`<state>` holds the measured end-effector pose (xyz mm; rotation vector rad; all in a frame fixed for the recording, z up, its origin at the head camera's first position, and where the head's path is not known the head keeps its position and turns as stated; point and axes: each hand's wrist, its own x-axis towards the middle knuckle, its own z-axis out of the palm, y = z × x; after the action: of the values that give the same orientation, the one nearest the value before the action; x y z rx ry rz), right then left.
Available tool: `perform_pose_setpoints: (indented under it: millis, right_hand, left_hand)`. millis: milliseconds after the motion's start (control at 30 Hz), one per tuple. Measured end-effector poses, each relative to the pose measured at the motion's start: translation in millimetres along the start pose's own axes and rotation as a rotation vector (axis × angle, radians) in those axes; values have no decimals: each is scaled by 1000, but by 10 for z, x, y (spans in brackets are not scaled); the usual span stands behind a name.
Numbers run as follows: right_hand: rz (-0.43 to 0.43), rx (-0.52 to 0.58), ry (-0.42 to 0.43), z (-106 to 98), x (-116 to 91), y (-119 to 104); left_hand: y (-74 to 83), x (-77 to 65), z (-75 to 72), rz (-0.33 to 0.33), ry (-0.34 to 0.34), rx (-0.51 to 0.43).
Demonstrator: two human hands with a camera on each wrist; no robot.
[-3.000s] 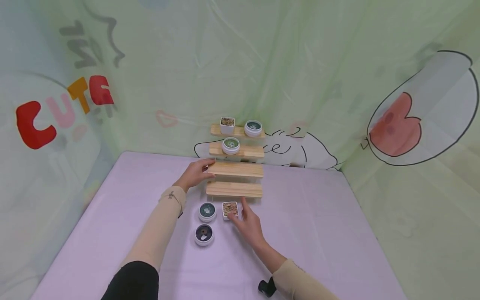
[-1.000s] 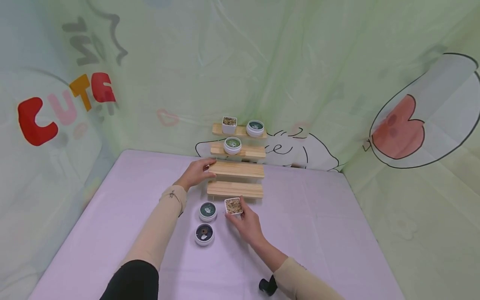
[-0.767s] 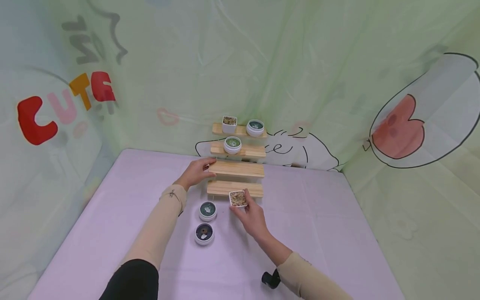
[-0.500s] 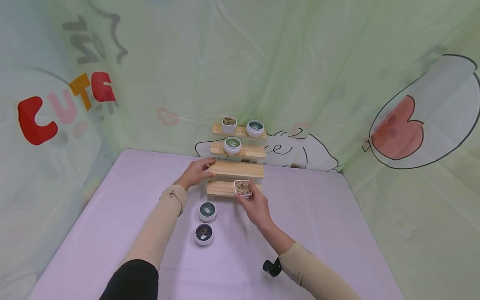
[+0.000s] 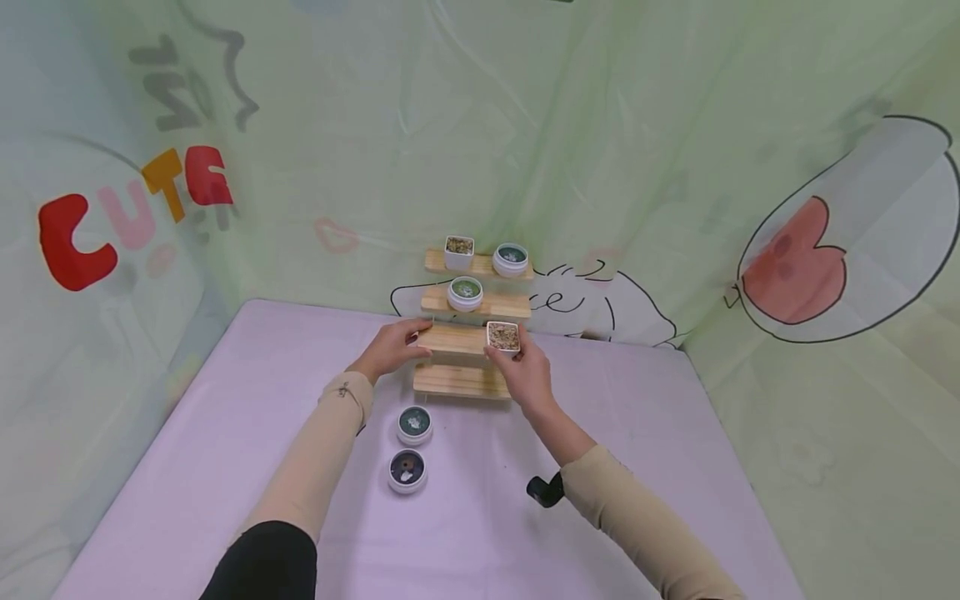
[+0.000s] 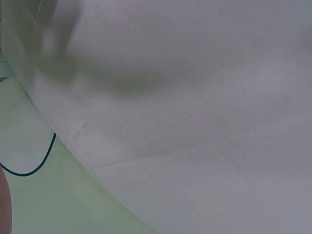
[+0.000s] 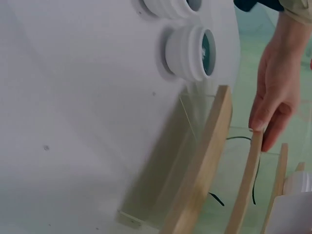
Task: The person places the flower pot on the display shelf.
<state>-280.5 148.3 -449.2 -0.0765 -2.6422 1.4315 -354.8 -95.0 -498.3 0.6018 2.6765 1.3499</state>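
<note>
My right hand (image 5: 529, 373) holds a small square white pot (image 5: 503, 336), filled with tan gravel, between thumb and fingers over the right end of the stand's second board from the front. At that board's left end, my left hand (image 5: 390, 347) pinches the stepped wooden display stand (image 5: 453, 381); the right wrist view shows the thumb and fingers of this left hand (image 7: 279, 85) at the board's edge. A green-filled round pot (image 5: 465, 293) sits on the third board. The top board bears another square gravel pot (image 5: 459, 252) and a round pot (image 5: 511, 259).
Two round white pots with dark tops, one bluish (image 5: 415, 424) and one blackish (image 5: 407, 471), stand on the lilac tablecloth (image 5: 615, 467) before the stand. A printed curtain (image 5: 337, 150) hangs behind. The left wrist view shows mostly cloth (image 6: 195, 122).
My right hand has taken hold of the square gravel pot, lifted it off the tablecloth and carried it up and rightward past the front board. My left hand stays at the stand.
</note>
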Motion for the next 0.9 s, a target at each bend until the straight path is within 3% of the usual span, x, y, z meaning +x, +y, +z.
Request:
perform_pose_setpoints:
  millis: [500,900]
  right_hand:
    - [-14,26,53,-63,421,-132]
    - [29,15,51,-77,619,-178]
  left_hand:
    - [-72,24,11,27,10,-6]
    - [-32,19,-1,-10,-6,-16]
